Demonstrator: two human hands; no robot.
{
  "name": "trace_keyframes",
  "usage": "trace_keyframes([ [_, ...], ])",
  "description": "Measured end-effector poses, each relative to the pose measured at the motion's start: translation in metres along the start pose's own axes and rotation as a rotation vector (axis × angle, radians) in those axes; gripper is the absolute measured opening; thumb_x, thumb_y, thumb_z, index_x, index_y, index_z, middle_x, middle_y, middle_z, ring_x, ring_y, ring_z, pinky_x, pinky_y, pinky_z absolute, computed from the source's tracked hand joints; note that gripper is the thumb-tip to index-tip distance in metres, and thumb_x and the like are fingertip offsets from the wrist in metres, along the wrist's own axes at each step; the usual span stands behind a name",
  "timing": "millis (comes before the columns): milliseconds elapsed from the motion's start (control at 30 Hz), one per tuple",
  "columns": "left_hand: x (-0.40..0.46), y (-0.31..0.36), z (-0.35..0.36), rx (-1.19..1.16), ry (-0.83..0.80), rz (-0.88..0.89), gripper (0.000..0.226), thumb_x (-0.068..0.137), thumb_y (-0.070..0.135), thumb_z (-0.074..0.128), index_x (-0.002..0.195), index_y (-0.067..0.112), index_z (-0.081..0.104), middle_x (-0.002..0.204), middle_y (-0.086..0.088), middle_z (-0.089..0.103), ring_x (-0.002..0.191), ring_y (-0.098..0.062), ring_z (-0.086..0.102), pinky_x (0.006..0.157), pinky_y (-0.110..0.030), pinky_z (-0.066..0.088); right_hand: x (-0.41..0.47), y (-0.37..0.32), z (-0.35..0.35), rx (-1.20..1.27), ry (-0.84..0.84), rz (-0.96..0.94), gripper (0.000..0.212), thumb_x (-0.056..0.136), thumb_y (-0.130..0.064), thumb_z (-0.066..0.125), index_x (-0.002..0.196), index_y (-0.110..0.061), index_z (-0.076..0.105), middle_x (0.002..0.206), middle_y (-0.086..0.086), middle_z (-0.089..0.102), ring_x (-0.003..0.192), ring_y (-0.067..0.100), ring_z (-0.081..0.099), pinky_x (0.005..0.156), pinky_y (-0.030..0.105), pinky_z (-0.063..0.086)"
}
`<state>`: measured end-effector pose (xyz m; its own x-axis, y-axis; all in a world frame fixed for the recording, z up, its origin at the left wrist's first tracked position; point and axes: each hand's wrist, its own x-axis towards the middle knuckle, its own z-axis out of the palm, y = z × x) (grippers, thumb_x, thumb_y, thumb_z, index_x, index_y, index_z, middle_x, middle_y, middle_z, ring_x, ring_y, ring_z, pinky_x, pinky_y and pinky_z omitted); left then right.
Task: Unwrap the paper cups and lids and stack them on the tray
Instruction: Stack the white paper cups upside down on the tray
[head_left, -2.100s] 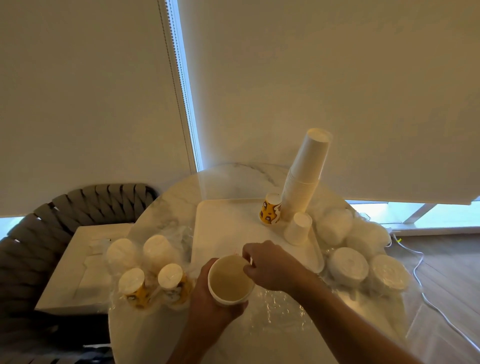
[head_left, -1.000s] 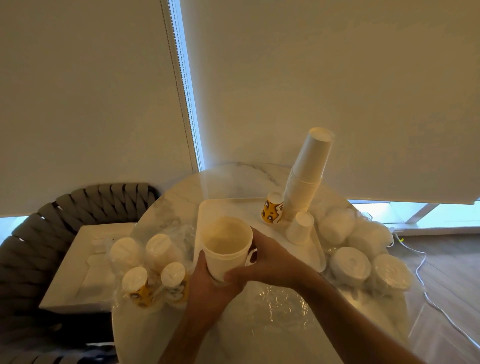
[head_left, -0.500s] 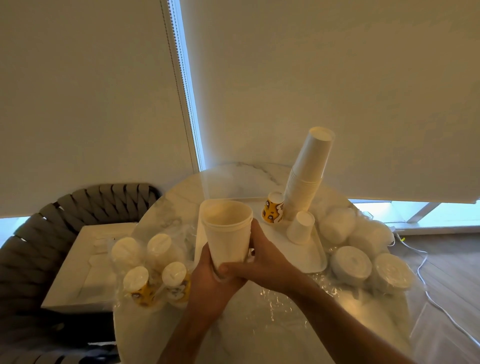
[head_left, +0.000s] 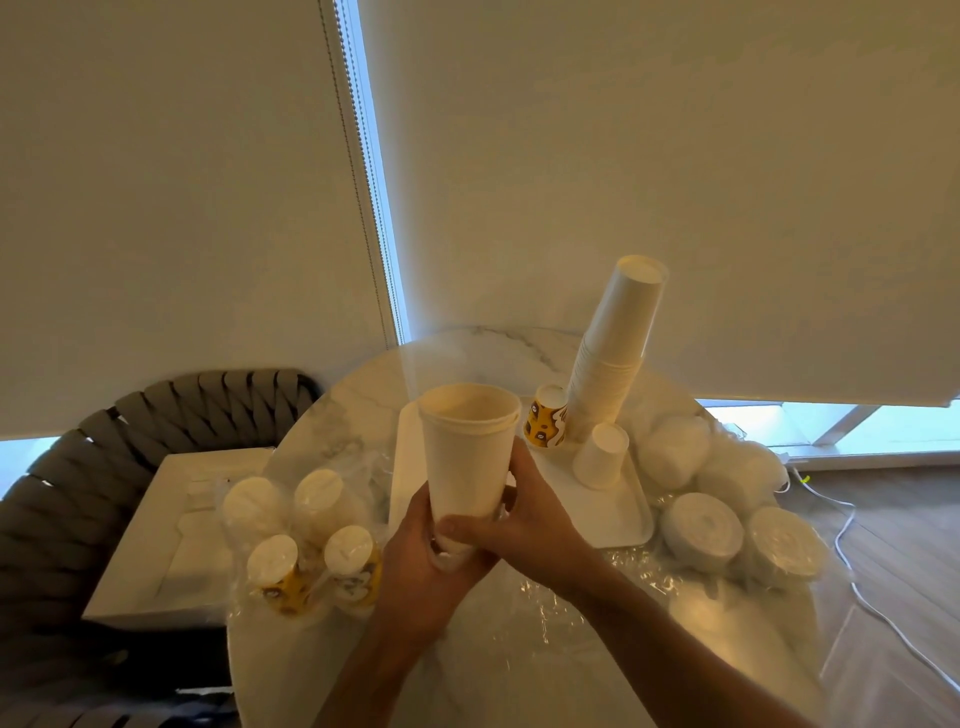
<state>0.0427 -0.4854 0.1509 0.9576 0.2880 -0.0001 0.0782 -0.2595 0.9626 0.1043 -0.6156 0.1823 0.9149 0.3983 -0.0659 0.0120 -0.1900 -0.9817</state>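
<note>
Both hands, left hand (head_left: 421, 566) and right hand (head_left: 524, 530), grip the base of a cup stack (head_left: 467, 452), mouth up. Tall inverted stack (head_left: 613, 353) stands at 1 o'clock on the tray (head_left: 618, 514).

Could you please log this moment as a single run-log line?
left hand: grips base of white cup stack | right hand: grips same stack | stack: upright, above tray | wrapped cups: left of tray
</note>
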Motion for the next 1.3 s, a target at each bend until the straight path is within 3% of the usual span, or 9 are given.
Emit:
trace_keyframes([
  [133, 0.001, -0.001, -0.002, 0.033, -0.039, -0.035, 0.065, 0.076, 0.038, 0.082, 0.129, 0.047, 0.044, 0.105, 0.023, 0.067, 0.094, 0.006, 0.065, 0.074, -0.017, 0.056, 0.004, -0.005, -0.008, 0.171, 0.111, 0.007, 0.081, 0.073, -0.019, 0.088, 0.131, -0.041, 0.035, 0.127, -0.001, 0.059, 0.105, 0.018, 0.067, 0.075, 0.035, 0.062],
  [200, -0.001, -0.005, -0.003, 0.047, -0.034, -0.035, 0.06, 0.079, 0.037, 0.082, 0.128, 0.043, 0.049, 0.107, 0.022, 0.067, 0.095, 0.007, 0.064, 0.078, -0.016, 0.054, 0.009, -0.013, -0.017, 0.185, 0.229, -0.036, 0.07, 0.071, -0.031, 0.082, 0.128, -0.039, 0.041, 0.125, 0.001, 0.058, 0.103, 0.02, 0.066, 0.07, 0.03, 0.06],
  [300, -0.005, -0.008, -0.003, 0.078, -0.02, -0.053, 0.049, 0.083, 0.033, 0.079, 0.121, 0.044, 0.051, 0.106, 0.032, 0.061, 0.093, 0.021, 0.057, 0.073, -0.001, 0.045, 0.018, -0.028, -0.037, 0.067, 0.427, -0.134, 0.075, 0.067, -0.049, 0.074, 0.135, -0.032, 0.047, 0.124, 0.0, 0.057, 0.1, 0.016, 0.064, 0.066, 0.026, 0.056],
  [400, -0.007, -0.012, -0.004, 0.092, -0.014, -0.067, 0.039, 0.087, 0.029, 0.073, 0.118, 0.041, 0.052, 0.1, 0.04, 0.059, 0.092, 0.029, 0.051, 0.071, 0.005, 0.039, 0.024, -0.049, -0.066, -0.024, 0.648, -0.234, 0.066, 0.078, -0.031, 0.08, 0.135, -0.03, 0.048, 0.117, -0.004, 0.061, 0.085, 0.001, 0.065, 0.062, 0.018, 0.052],
  [533, -0.006, -0.019, -0.006, 0.098, 0.003, -0.082, 0.029, 0.09, 0.03, 0.071, 0.116, 0.037, 0.059, 0.111, 0.028, 0.062, 0.1, 0.017, 0.057, 0.088, -0.009, 0.042, 0.031, -0.077, -0.106, -0.255, 0.872, -0.368, 0.055, 0.079, -0.034, 0.076, 0.128, -0.026, 0.053, 0.118, 0.001, 0.062, 0.097, 0.016, 0.058, 0.078, 0.014, 0.044],
  [633, -0.007, -0.021, -0.006, 0.097, 0.02, -0.087, 0.024, 0.086, 0.045, 0.067, 0.109, 0.043, 0.061, 0.111, 0.024, 0.065, 0.102, 0.009, 0.06, 0.088, -0.013, 0.043, 0.036, -0.091, -0.131, -0.414, 0.962, -0.391, 0.056, 0.079, -0.034, 0.075, 0.129, -0.019, 0.055, 0.121, 0.004, 0.059, 0.1, 0.007, 0.046, 0.076, 0.0, 0.03],
  [733, -0.008, -0.022, -0.005, 0.081, 0.039, -0.093, 0.028, 0.08, 0.053, 0.058, 0.107, 0.045, 0.061, 0.111, 0.023, 0.065, 0.103, 0.008, 0.06, 0.086, -0.01, 0.042, 0.043, -0.1, -0.15, -0.483, 1.011, -0.368, 0.062, 0.078, -0.041, 0.072, 0.133, -0.024, 0.051, 0.124, 0.003, 0.058, 0.108, 0.016, 0.05, 0.081, 0.017, 0.035],
  [833, -0.009, -0.025, -0.004, 0.063, 0.036, -0.093, 0.044, 0.081, 0.059, 0.054, 0.115, 0.034, 0.064, 0.115, 0.015, 0.067, 0.107, -0.005, 0.063, 0.096, -0.026, 0.049, 0.055, -0.104, -0.161, -0.501, 1.029, -0.349, 0.067, 0.076, -0.045, 0.071, 0.134, -0.027, 0.045, 0.121, 0.003, 0.061, 0.108, 0.026, 0.055, 0.081, 0.029, 0.043],
  [1300, -0.014, -0.026, -0.005, -0.013, 0.074, -0.108, 0.036, 0.081, 0.055, 0.057, 0.109, 0.033, 0.066, 0.106, 0.019, 0.07, 0.1, 0.0, 0.065, 0.09, -0.023, 0.054, 0.119, -0.102, -0.181, -0.793, 0.821, -0.047, 0.054, 0.086, -0.052, 0.068, 0.133, -0.034, 0.047, 0.132, 0.01, 0.054, 0.123, 0.038, 0.045, 0.079, 0.039, 0.04],
])
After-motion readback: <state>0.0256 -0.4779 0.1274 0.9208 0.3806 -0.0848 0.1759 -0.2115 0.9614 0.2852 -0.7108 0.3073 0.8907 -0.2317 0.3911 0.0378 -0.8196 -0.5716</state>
